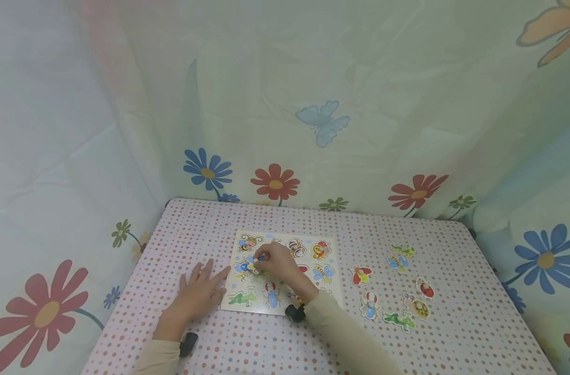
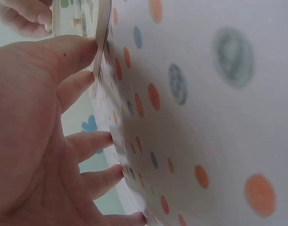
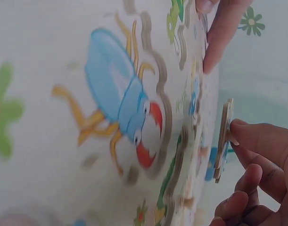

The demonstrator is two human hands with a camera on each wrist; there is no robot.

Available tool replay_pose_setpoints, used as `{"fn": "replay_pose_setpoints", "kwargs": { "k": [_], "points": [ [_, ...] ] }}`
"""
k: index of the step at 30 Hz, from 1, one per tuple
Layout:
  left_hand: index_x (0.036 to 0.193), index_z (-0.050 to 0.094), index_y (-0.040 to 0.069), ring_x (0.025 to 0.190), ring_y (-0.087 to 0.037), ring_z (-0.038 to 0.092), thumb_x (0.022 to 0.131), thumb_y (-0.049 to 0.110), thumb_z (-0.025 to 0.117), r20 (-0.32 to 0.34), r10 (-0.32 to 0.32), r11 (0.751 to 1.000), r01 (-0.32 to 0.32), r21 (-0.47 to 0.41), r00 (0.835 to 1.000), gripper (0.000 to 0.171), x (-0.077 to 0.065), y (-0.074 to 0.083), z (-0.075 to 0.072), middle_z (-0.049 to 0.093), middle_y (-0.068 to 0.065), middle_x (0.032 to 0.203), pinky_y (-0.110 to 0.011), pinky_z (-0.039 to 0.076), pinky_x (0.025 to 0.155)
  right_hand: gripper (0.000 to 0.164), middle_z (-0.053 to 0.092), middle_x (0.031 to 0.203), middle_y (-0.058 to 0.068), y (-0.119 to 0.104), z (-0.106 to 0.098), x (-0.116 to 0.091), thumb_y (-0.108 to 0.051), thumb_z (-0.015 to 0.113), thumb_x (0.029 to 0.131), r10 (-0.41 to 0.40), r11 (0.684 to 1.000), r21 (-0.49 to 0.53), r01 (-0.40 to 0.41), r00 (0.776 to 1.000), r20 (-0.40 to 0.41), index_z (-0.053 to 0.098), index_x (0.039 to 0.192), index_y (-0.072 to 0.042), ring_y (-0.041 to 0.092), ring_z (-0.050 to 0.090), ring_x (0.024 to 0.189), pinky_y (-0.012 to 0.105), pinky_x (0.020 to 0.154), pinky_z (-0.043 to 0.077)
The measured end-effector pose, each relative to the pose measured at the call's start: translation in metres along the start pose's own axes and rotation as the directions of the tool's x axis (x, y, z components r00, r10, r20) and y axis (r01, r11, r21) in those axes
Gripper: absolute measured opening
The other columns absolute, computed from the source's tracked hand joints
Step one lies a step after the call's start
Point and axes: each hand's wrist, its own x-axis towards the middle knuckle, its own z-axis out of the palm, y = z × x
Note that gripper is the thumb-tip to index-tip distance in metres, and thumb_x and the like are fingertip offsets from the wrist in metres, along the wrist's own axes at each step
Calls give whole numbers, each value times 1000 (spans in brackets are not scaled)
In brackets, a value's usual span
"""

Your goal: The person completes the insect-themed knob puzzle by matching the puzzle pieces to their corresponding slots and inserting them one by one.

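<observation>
A wooden insect puzzle board (image 1: pixel 335 255) lies on the table, with bugs in rows. My right hand (image 1: pixel 281 263) is over its left-middle part and pinches a thin wooden puzzle piece (image 3: pixel 222 143) between thumb and fingers. In the right wrist view that piece stands on edge, clear of the board; its picture is mostly turned away. My left hand (image 1: pixel 197 294) rests palm down beside the board's left edge, fingers spread. In the left wrist view, the thumb and a fingertip touch the board edge (image 2: pixel 104 33). A blue beetle picture (image 3: pixel 118 89) lies in a recess near the right wrist.
Several loose insect pieces lie on the dotted table (image 1: pixel 313 344) right of the board, among them a red-winged bug (image 1: pixel 361 274), a beetle (image 1: pixel 370 306), a green grasshopper (image 1: pixel 400 321) and a ladybug (image 1: pixel 425 288). A flowered curtain (image 1: pixel 247 78) hangs around the table's back and sides.
</observation>
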Motion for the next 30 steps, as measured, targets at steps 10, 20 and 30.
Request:
{"fn": "replay_pose_setpoints", "kwargs": {
  "k": [10,20,30],
  "points": [
    [156,37,30,147,-51,7,104,36,52,-4,19,1000,-19,2,1000,55,1,-3,2,14,-21,164,-78,0,107,9,50,70,-5,-11,21,7,-14,78,85,-1,1000,-18,3,998,66,76,94,-12,9,46,62,22,51,40],
    [157,36,30,147,-50,7,103,36,52,-8,21,1000,-21,20,1000,56,3,-5,6,15,-21,164,-78,1,107,8,51,67,-5,-17,30,10,-15,79,84,49,996,-74,-42,995,83,75,91,-14,9,46,62,21,49,38],
    [156,37,30,147,-51,8,103,36,53,-17,25,1000,-25,17,1000,56,3,-5,4,16,-21,164,-78,2,108,7,52,68,-4,-18,33,9,-15,79,85,68,995,-77,-61,993,97,75,91,-14,9,45,58,20,47,36]
  ]
}}
